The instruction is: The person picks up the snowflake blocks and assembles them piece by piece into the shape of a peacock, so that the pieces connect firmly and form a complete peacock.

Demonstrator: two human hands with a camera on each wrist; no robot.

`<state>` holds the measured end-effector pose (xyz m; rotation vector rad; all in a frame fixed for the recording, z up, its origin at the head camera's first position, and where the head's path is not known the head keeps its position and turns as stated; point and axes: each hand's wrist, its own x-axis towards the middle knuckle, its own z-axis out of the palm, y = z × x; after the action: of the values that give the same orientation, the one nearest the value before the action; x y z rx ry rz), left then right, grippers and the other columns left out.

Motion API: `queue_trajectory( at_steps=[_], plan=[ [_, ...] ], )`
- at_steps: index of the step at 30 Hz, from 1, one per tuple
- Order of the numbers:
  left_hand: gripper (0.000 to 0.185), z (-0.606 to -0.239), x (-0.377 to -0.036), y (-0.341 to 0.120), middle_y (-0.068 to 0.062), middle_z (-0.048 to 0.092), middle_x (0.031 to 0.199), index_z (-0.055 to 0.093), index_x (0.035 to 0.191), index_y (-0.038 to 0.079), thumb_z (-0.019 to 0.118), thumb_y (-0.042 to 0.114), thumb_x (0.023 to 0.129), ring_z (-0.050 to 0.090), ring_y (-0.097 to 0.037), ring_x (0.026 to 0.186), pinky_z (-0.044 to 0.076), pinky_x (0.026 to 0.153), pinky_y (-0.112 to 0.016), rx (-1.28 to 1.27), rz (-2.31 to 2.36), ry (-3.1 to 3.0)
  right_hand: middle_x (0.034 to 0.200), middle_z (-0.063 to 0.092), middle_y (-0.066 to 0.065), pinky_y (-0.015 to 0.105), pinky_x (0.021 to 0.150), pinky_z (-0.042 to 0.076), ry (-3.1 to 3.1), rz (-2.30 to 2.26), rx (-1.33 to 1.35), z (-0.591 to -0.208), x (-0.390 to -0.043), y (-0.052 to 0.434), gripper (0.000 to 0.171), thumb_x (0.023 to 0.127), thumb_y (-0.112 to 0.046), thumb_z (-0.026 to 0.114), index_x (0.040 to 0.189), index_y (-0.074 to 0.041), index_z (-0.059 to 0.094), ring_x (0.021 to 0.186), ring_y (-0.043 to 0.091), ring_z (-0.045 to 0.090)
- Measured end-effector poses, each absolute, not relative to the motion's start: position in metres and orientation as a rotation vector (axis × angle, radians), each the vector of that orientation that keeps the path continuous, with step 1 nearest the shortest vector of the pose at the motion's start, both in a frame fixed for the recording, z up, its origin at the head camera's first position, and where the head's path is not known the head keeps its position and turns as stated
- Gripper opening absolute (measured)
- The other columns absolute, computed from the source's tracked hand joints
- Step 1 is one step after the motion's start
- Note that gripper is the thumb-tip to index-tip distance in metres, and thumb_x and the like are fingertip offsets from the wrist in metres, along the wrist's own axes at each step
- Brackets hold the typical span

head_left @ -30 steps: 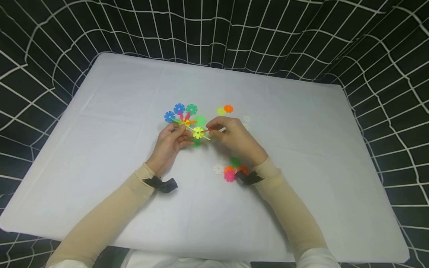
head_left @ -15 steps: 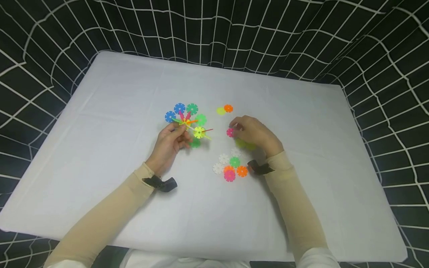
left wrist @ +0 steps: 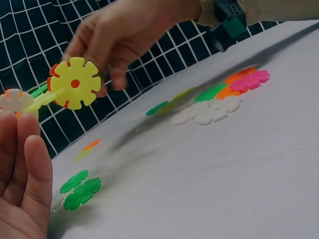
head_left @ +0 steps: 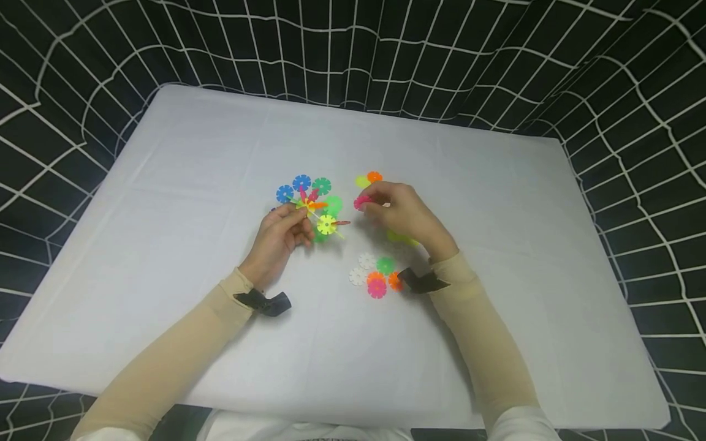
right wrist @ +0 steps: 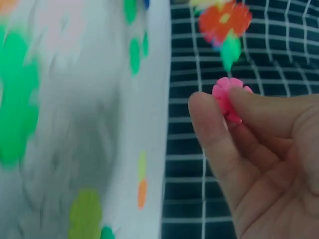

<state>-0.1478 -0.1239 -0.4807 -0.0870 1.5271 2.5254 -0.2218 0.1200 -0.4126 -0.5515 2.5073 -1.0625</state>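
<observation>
Your two hands work with coloured snowflake discs above a white table

Your left hand (head_left: 278,236) grips a joined cluster of discs (head_left: 311,205) by its lower edge, fingers curled round it; blue, green, pink and orange discs fan out at the top and a yellow disc (left wrist: 75,83) with a red centre sticks out toward your right hand. Your right hand (head_left: 405,217) pinches a single pink disc (right wrist: 228,97) between thumb and fingertips, holding it just beside the cluster, apart from it. On the white table (head_left: 165,184), near your right wrist, lies a small pile of loose discs (head_left: 375,275) in white, green, orange and pink. Two more discs, yellow-green and orange (head_left: 368,179), lie just beyond your right hand
</observation>
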Motion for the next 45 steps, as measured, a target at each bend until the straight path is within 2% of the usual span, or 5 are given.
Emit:
queue_trajectory(
  at_steps=[5, 18, 32, 38, 45],
  plan=[
    [0.019, -0.480, -0.148, -0.124, 0.000, 0.063, 0.078, 0.054, 0.087, 0.010, 0.050, 0.014, 0.105, 0.061, -0.014, 0.072, 0.053, 0.064, -0.023, -0.073, 2.529, 1.528, 0.107, 0.073, 0.011, 0.035, 0.083, 0.063, 2.432, -1.245, -0.607, -0.407, -0.213, 0.109, 0.020, 0.096, -0.008, 0.068, 0.116, -0.005, 0.070, 0.092, 0.022, 0.073],
    [0.019, -0.483, -0.148, -0.125, 0.000, 0.064, 0.079, 0.054, 0.087, 0.010, 0.050, 0.012, 0.105, 0.060, -0.015, 0.073, 0.054, 0.065, -0.024, -0.067, 2.492, 1.557, 0.098, 0.076, 0.007, 0.038, 0.086, 0.060, 2.562, -1.224, -0.685, -0.414, -0.206, 0.100, 0.012, 0.096, -0.011, 0.070, 0.107, -0.009, 0.074, 0.087, 0.023, 0.075],
    [0.016, -0.485, -0.148, -0.125, 0.000, 0.064, 0.076, 0.055, 0.088, 0.008, 0.052, 0.010, 0.103, 0.061, -0.014, 0.069, 0.056, 0.064, -0.025, -0.034, 2.457, 1.625, 0.097, 0.077, 0.007, 0.029, 0.073, 0.055, 2.703, -1.109, -0.820, -0.415, -0.201, 0.094, 0.011, 0.095, -0.005, 0.069, 0.103, -0.004, 0.076, 0.081, 0.020, 0.065],
    [0.013, -0.486, -0.146, -0.125, -0.001, 0.066, 0.079, 0.056, 0.091, 0.010, 0.053, 0.012, 0.104, 0.064, -0.014, 0.072, 0.056, 0.065, -0.025, -0.056, 2.461, 1.617, 0.100, 0.076, 0.005, 0.033, 0.081, 0.057, 2.667, -1.142, -0.747, -0.422, -0.204, 0.093, 0.013, 0.096, -0.010, 0.069, 0.107, -0.008, 0.075, 0.085, 0.019, 0.069],
    [0.009, -0.487, -0.148, -0.125, -0.001, 0.065, 0.084, 0.055, 0.098, 0.009, 0.054, 0.015, 0.104, 0.064, -0.015, 0.077, 0.056, 0.067, -0.025, -0.058, 2.470, 1.614, 0.117, 0.073, 0.007, 0.040, 0.095, 0.057, 2.670, -1.009, -0.643, -0.418, -0.216, 0.108, 0.024, 0.098, -0.014, 0.067, 0.121, -0.007, 0.070, 0.106, 0.023, 0.067]
  ],
)
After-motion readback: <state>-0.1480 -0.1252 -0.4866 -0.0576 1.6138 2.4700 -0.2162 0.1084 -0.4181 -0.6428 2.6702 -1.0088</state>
